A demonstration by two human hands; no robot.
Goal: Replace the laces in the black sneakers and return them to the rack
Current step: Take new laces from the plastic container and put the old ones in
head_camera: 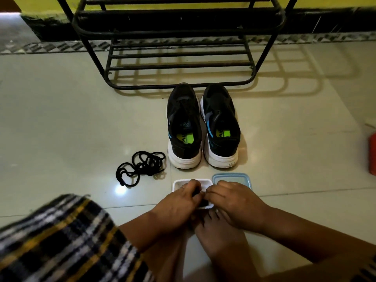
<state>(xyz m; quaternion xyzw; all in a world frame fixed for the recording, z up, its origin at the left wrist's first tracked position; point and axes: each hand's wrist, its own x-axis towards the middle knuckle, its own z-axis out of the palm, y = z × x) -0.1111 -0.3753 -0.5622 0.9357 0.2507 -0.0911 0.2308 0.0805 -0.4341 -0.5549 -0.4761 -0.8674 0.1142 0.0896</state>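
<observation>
Both hands digging fresh laces out of the box

Left hand (184, 197) and right hand (227, 195) pinch something dark, likely laces, over the white box (179, 183); soft, floppy, best gripped at tips. Sneakers (184, 127) sit before the rack (179, 66).

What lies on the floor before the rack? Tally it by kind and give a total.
Black sneakers: 2
Loose black lace bundle: 1
White container: 1, under both hands, which work at something dark in it
Blue lid: 1
Red object at the right edge, cut off: 1
Total: 6
</observation>
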